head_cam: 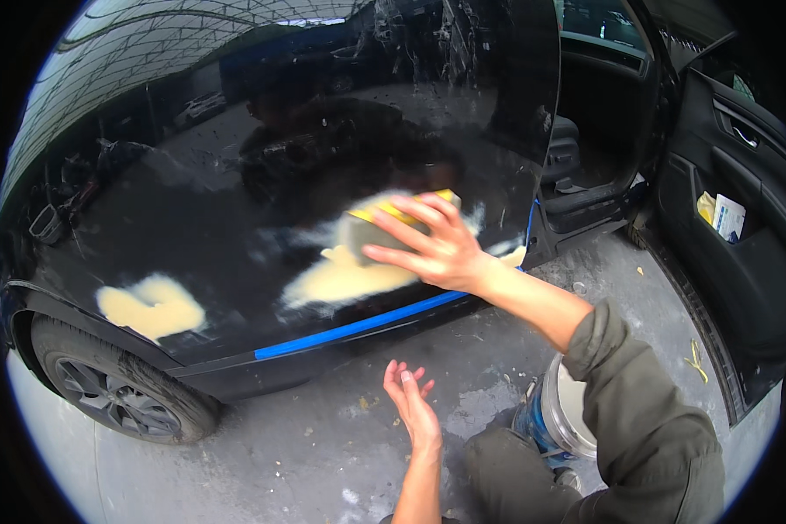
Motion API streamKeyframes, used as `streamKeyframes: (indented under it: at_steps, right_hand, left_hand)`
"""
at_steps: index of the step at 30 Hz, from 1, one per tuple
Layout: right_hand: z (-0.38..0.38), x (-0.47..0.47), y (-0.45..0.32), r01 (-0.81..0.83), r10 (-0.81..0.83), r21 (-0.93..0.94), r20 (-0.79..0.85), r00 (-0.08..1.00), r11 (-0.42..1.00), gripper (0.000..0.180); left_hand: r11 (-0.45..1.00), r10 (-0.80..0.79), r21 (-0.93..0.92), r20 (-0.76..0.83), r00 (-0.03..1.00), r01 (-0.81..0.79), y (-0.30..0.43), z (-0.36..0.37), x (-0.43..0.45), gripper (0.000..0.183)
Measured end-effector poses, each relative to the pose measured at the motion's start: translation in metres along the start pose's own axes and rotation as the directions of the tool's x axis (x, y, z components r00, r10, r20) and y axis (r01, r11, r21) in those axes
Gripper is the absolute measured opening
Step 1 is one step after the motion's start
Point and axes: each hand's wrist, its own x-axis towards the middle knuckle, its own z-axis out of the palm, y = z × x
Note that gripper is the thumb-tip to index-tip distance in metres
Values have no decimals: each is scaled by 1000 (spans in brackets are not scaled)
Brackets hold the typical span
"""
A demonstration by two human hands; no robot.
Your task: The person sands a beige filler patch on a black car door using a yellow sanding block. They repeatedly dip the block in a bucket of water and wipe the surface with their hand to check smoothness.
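My right hand [435,242] is closed around a grey and yellow sanding block [383,229], which lies against the lower part of a black car door [216,262]. Under and beside the block spreads a cream patch of body filler [340,281] with whitish, scuffed edges. Another filler patch [152,308] is on the door further left, near the rear wheel. Blue masking tape [360,324] runs along the door's bottom edge. Below it, my left hand [412,399] is held in the air with its fingers partly bent and nothing in it. The block's face against the panel is hidden.
A bucket [557,412] stands on the concrete floor [288,445] beside my knee. At right, an opened car door [733,196] has papers [728,218] in its pocket. The car's wheel [121,386] is at lower left. A yellow strip [696,361] lies on the floor.
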Motion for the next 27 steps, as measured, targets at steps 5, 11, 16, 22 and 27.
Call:
streamKeyframes:
  at_steps: [5,11,16,22,27]
  right_hand:
    - [-6,5,-1,-31,30,17,73,997,999,44]
    - [-4,-4,7,-9,9,12,8,1000,1000,40]
    - [-9,8,10,-35,37,-12,167,985,999,44]
    - [-14,2,12,-21,20,44,20,1000,999,39]
    - [-11,1,13,-46,46,-3,166,985,999,43]
  left_hand:
    - [998,57,25,12,998,-58,-3,4,-2,55]
    - [1000,-14,13,23,1000,14,-6,8,-2,54]
    - [987,108,114,25,994,-110,-3,4,0,54]
    - [991,89,96,43,995,-93,1,4,-5,55]
    - [981,127,148,20,992,-128,5,3,-4,56]
